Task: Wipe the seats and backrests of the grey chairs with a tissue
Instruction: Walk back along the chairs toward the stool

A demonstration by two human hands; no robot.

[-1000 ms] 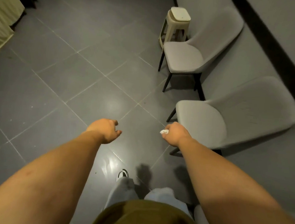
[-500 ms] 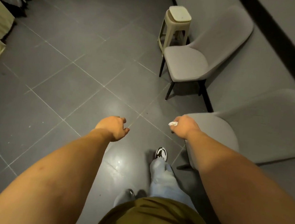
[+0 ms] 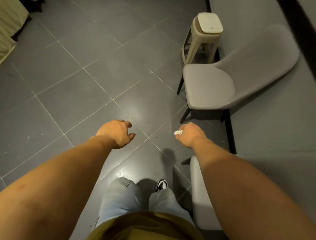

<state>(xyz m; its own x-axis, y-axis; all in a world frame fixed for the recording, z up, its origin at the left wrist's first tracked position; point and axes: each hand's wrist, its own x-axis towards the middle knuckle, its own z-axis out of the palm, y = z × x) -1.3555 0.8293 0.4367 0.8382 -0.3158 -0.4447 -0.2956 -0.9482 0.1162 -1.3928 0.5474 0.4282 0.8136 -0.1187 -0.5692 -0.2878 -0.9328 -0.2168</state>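
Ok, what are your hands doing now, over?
Right hand grips tissue. Left hand loose, holding nothing. Grey chair ahead, not touched. Floor between bare.

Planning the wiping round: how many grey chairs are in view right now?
2. One grey chair stands ahead by the wall, next to a beige stool. The other chair is mostly hidden under the right forearm. More may sit outside the frame.

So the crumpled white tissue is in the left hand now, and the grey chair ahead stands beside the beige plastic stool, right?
Not quite. The head view shows the crumpled white tissue held in the right hand; the left hand holds nothing. The rest stands: the grey padded chair ahead stands beside the beige plastic stool.
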